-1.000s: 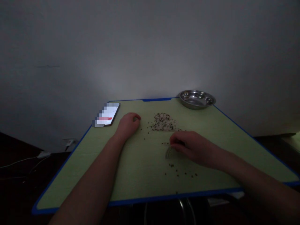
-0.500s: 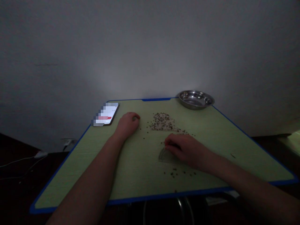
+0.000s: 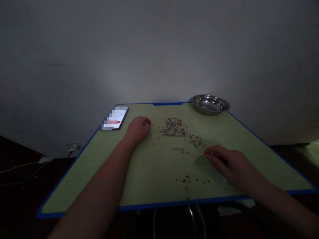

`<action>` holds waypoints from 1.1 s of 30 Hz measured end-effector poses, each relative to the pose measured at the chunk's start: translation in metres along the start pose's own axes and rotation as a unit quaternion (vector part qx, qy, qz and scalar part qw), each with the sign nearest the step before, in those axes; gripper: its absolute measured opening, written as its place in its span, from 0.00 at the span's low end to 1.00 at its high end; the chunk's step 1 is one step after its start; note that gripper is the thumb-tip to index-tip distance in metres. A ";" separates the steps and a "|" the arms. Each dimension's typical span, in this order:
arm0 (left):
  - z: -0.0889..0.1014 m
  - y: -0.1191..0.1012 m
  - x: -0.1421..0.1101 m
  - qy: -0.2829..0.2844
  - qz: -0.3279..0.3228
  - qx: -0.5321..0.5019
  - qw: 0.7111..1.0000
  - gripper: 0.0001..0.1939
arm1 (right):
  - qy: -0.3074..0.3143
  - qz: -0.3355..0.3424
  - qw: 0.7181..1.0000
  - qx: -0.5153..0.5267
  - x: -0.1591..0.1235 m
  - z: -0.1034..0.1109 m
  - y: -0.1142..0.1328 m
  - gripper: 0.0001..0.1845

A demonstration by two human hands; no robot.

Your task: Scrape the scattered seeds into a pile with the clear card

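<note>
My right hand point(image 3: 230, 162) pinches a clear plastic protractor point(image 3: 205, 166) by its upper edge, low over the right side of the table. Part of the protractor is hidden behind the fingers. Loosely curled, my left hand point(image 3: 139, 127) rests on the tabletop with nothing visible in it. Between the hands and farther back lies a pile of pale grains mixed with dark beads or seeds point(image 3: 174, 127); their kind is too small to tell. A thin trail of it runs toward my right hand. Several dark bits point(image 3: 184, 181) lie apart nearer the front edge.
A shallow steel bowl point(image 3: 210, 104) stands at the back right corner. On the left edge lies a lit phone point(image 3: 116, 119). The green table point(image 3: 144, 186) has a blue rim and its back edge is by the wall. A dark seat-like object point(image 3: 178, 222) is below the front edge.
My right hand has moved right with the protractor. A short row of bits and a wider trail at the pile's right now show. My left hand stays about in place.
</note>
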State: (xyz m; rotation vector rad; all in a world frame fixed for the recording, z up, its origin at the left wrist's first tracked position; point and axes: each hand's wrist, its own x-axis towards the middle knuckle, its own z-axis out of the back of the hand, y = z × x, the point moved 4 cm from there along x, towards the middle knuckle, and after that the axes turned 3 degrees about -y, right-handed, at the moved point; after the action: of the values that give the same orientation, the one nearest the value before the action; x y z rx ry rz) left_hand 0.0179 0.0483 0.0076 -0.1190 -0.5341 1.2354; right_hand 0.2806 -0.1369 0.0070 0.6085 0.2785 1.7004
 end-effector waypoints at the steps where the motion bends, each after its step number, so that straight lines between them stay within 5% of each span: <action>1: 0.000 0.000 0.000 0.000 0.000 -0.001 1.000 0.15 | 0.000 0.006 1.000 -0.006 0.000 -0.003 0.003 0.12; 15: -0.003 0.004 0.001 -0.002 -0.004 -0.001 1.000 0.15 | 0.093 0.158 0.980 -0.073 0.027 -0.043 0.065 0.10; 33: -0.003 0.002 0.001 -0.002 -0.007 -0.005 1.000 0.15 | 0.178 0.227 0.957 -0.010 0.016 -0.043 0.070 0.08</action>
State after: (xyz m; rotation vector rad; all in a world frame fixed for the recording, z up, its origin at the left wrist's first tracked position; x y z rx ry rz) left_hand 0.0177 0.0504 0.0042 -0.1205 -0.5431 1.2194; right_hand 0.1972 -0.1305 0.0102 0.3601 0.3984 2.2575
